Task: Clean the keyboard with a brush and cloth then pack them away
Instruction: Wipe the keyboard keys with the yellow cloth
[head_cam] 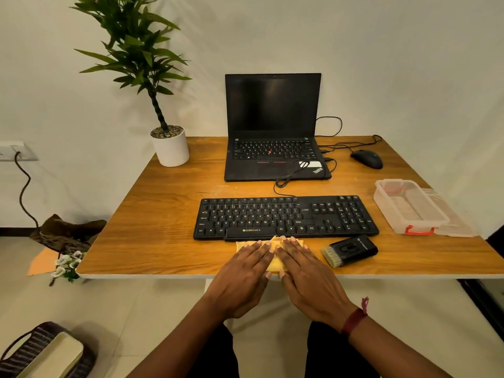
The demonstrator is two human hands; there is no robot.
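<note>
Hands, left hand [246,264] and right hand [301,264], are lying flat with fingers spread, pressing the yellow cloth [274,264] just in front of the keyboard [286,216]

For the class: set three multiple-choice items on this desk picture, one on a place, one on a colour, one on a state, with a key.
1. Where does the black brush with pale bristles lie?
A. inside the box
B. on the wooden desk, right of the hands
C. on the laptop

2. What colour is the folded cloth under the hands?
A. yellow
B. blue
C. white

3. How is the clear plastic box with red clips?
A. closed
B. open and empty
C. open, holding the brush

Key: B, it rests on the desk below the black keyboard; A, yellow shows between the left hand and right hand; B, nothing lies inside.
</note>
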